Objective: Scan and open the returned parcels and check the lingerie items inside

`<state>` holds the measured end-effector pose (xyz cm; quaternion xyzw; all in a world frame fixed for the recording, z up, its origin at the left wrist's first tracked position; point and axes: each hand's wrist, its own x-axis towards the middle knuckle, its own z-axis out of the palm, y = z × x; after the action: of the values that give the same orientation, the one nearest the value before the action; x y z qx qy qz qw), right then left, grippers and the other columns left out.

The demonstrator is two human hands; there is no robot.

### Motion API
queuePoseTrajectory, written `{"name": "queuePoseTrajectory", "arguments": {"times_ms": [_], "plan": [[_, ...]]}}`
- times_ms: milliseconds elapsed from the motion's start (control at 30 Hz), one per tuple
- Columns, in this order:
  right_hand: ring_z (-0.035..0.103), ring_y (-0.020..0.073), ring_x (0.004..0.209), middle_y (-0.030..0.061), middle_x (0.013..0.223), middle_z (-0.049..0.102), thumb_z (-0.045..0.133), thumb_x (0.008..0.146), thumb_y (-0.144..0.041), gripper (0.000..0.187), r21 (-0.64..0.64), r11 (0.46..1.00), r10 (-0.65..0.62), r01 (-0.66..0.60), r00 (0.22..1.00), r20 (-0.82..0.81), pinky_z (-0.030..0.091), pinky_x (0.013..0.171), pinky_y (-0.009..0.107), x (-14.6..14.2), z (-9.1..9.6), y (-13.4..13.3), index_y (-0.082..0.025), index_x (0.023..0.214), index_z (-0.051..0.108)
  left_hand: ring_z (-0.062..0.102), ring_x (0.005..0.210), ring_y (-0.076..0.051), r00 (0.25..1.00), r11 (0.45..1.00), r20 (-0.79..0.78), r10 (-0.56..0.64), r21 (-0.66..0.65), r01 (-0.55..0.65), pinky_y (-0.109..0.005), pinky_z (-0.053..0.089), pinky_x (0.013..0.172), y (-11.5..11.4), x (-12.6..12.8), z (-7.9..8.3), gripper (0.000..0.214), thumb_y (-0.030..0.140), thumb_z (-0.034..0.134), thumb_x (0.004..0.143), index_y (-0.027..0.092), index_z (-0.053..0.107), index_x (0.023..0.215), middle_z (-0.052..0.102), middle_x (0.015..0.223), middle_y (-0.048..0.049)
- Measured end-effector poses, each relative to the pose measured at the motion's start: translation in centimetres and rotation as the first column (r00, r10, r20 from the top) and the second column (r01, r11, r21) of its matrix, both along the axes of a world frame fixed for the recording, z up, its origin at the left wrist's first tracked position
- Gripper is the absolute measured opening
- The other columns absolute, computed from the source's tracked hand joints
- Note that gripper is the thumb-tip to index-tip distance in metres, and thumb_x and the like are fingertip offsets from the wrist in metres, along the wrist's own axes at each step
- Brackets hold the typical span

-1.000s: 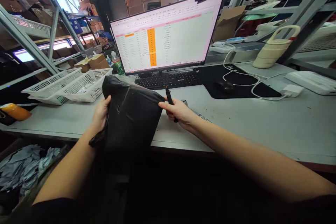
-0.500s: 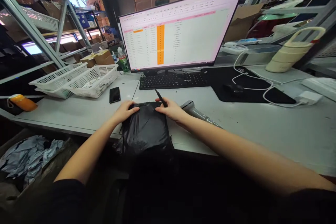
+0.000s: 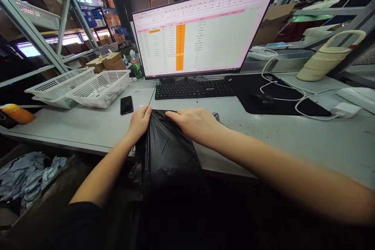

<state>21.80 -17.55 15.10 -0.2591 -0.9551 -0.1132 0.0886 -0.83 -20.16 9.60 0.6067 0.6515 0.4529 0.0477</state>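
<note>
A black plastic mailing bag (image 3: 168,152) lies over the front edge of the desk, its top stretched into folds. My left hand (image 3: 140,120) is closed on the bag's upper left corner, thumb against the fingers. Over the upper right edge of the bag, my right hand (image 3: 196,123) is curled with its back to me. The slim black pen-shaped tool seen in it half a second ago is now hidden behind the hand. Just past the right wrist, a bit of a grey handheld scanner (image 3: 216,116) shows. What the bag contains is hidden.
A phone (image 3: 126,105) and white plastic baskets (image 3: 101,99) stand to the left. Ahead are a keyboard (image 3: 195,89) and a monitor (image 3: 216,43). A mouse (image 3: 264,100) on a black mat and white cables lie right. Crumpled grey plastic (image 3: 27,179) fills a container below left.
My left hand has gathered the bag's corner and pulled it taut. The right hand has turned over and moved slightly along the top edge; its black tool has gone out of sight.
</note>
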Motion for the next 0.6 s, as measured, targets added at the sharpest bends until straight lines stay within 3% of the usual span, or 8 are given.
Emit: {"name": "queuePoseTrajectory", "arguments": {"times_ms": [167,367,500,600], "plan": [[0.066,0.0245,0.076,0.0154,0.086,0.069,0.040,0.100,-0.011,0.029,0.049,0.998,-0.037,0.033,0.996,0.076,0.025,0.055,0.031,-0.6,1.5,-0.3,-0.014,0.113,0.066,0.031,0.053,-0.013,0.997,0.983,0.006,-0.074,0.171,0.072,-0.030,0.023,0.055,-1.8,1.0,0.9,0.049,0.049,0.047,0.097,0.022,0.031,0.060,0.032,0.055,0.0038],[0.065,0.0229,0.075,0.0129,0.086,0.069,0.050,0.095,-0.005,0.029,0.039,0.979,-0.200,0.200,0.980,-0.007,0.028,0.062,0.031,2.9,2.3,2.2,-0.018,0.114,0.068,0.031,0.054,-0.013,0.984,0.968,0.075,-0.160,0.206,0.141,-0.030,0.025,0.053,-3.6,1.5,1.0,0.058,0.067,0.047,0.094,0.021,0.040,0.060,0.033,0.055,0.0030],[0.063,0.0213,0.073,0.0100,0.089,0.071,0.051,0.094,-0.008,0.042,0.059,0.963,-0.259,0.262,0.964,-0.054,0.029,0.062,0.031,5.4,1.0,5.6,-0.025,0.129,0.066,0.029,0.055,-0.013,0.972,0.965,0.153,-0.176,0.223,0.139,-0.029,0.026,0.053,-3.0,1.6,0.3,0.059,0.070,0.049,0.092,0.021,0.041,0.061,0.032,0.057,0.0031],[0.062,0.0220,0.071,0.0091,0.093,0.073,0.057,0.096,-0.020,0.041,-0.105,0.916,-0.400,0.388,0.905,-0.146,0.033,0.062,0.032,9.3,-0.4,9.8,-0.031,0.134,0.066,0.028,0.056,-0.013,0.962,0.967,0.248,-0.111,0.249,0.047,-0.029,0.026,0.054,-2.7,0.4,-0.5,0.056,0.066,0.050,0.093,0.022,0.037,0.062,0.029,0.059,0.0035]]}}
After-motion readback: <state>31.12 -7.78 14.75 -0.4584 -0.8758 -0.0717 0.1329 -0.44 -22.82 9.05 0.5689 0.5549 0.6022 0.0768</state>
